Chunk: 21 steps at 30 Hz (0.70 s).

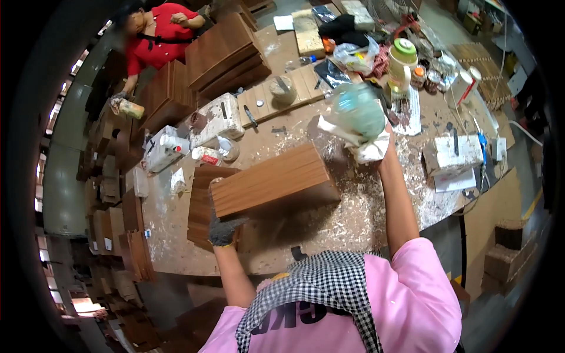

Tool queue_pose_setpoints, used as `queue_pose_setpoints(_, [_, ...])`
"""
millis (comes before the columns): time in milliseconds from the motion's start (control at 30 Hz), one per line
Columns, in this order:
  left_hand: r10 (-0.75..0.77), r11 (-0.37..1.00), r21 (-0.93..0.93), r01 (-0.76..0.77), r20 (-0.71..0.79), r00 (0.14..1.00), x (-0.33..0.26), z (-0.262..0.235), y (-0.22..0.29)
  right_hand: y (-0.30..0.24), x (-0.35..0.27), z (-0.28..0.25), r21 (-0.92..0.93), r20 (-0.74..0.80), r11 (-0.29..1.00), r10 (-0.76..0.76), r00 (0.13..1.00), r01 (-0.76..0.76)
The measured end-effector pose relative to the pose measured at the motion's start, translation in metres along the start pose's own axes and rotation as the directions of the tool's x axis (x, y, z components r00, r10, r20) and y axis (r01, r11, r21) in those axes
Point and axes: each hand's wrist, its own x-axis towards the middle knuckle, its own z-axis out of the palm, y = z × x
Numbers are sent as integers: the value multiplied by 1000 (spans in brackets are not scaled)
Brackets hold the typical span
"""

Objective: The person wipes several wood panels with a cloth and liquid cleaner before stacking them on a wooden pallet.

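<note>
My left hand [222, 228], in a dark grey glove, grips the left end of a brown wood-grain box-shaped piece [271, 179]. The piece is held tilted above the worktable [259, 256], partly over a flat brown wooden panel [200, 203]. Out to the right, my right hand [386, 141] is raised and closed round a pale green see-through bottle [356, 112]. A crumpled white cloth [371, 148] is bunched under the bottle in the same hand. Motion smears the bottle, and most of the right fingers are hidden.
Opposite on the left, a person in red [162, 38] holds a yellowish block beside stacked brown panels [226, 50]. Jars, white bottles [175, 144] and pale blocks [216, 120] stand along the table. A green-lidded jug [402, 67] and a white block [452, 154] are at right.
</note>
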Motion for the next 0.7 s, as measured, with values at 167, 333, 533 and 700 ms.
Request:
queue_pose_setpoints(167, [126, 989, 67, -131, 71, 990, 13, 3, -6, -12, -14, 73, -838, 517, -215, -608, 602, 502])
queue_pose_setpoints(333, [296, 922, 224, -317, 124, 947, 22, 2, 5, 16, 14, 73, -517, 827, -641, -206, 522, 567])
queue_pose_setpoints(533, [188, 925, 308, -224, 143, 972, 18, 2, 7, -24, -33, 158, -646, 743, -542, -289, 604, 537])
queue_pose_setpoints(700, [214, 954, 181, -238, 144, 966, 12, 6, 18, 27, -167, 287, -672, 739, 159, 82, 669, 723])
